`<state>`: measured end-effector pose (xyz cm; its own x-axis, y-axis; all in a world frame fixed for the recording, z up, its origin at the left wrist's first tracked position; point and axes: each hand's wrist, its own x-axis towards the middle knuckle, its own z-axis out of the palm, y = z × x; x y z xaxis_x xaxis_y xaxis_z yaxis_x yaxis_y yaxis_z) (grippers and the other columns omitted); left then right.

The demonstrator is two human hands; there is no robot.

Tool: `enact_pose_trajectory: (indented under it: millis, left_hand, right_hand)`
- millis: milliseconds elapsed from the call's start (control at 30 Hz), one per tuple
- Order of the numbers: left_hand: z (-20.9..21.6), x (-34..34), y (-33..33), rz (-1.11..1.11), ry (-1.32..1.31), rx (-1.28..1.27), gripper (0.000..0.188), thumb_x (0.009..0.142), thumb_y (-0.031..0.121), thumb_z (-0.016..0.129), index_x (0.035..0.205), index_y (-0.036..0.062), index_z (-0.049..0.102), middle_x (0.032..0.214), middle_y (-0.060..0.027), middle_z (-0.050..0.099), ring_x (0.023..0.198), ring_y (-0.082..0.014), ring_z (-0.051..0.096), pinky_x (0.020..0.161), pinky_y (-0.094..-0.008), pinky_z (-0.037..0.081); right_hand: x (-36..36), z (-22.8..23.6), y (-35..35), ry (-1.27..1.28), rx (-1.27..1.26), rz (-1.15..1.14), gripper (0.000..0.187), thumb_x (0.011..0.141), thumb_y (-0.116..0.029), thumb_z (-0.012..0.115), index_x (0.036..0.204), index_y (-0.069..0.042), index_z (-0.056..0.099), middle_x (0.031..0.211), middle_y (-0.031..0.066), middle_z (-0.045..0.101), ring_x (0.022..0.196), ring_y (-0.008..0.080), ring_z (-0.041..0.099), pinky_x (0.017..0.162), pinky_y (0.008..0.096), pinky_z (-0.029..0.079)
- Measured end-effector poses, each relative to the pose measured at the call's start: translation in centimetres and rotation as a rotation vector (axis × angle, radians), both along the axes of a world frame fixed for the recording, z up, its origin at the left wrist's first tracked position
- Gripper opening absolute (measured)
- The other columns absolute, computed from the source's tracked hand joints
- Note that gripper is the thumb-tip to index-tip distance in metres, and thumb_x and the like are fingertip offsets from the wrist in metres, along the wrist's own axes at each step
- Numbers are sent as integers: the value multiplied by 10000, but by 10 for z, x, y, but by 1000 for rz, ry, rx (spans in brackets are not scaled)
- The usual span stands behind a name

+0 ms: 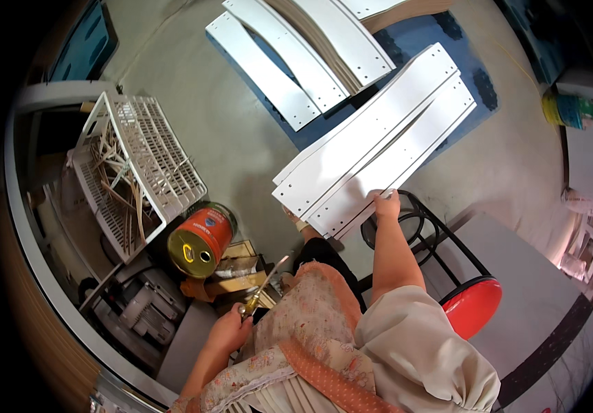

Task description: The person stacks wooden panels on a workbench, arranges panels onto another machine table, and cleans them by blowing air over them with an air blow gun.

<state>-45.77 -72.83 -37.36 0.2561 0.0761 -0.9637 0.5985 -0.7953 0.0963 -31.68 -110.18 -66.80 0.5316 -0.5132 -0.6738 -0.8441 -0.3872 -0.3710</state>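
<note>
My right hand [387, 205] grips the near edge of a stack of long white drilled boards [372, 148] that rest tilted over a black wire stool frame [413, 224]. My left hand [230, 330] is low at my side, closed around the yellow handle of a screwdriver [263, 286] whose metal shaft points up and to the right. My floral apron and cream sleeve fill the lower middle of the view.
More white boards [289, 58] lie on a blue mat further off. A white plastic crate of sticks [134, 168] and a red tin can [203, 237] sit to my left over cardboard scraps. A red-seated stool [472, 303] stands at my right, and a grey machine [138, 310] sits at lower left.
</note>
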Motion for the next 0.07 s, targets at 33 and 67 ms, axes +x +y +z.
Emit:
enact_pose_trajectory:
  millis: [33, 67]
  left_hand:
    - [0, -4, -1, -32, 56, -46, 482, 847, 289, 513, 1218, -1, 408, 977, -260, 592, 923, -410, 558, 795, -453, 437]
    - [1, -6, -2, -62, 111, -93, 492, 848, 293, 512, 1231, 4, 402, 992, -260, 590, 940, -407, 556, 811, -450, 434]
  right_hand:
    - [6, 21, 9, 4, 52, -43, 785, 720, -260, 686, 1346, 21, 303, 1347, 220, 335, 1218, 379, 367, 991, 386, 352]
    - [5, 20, 16, 13, 57, -20, 785, 720, -260, 686, 1346, 21, 303, 1347, 220, 335, 1218, 379, 367, 991, 386, 352]
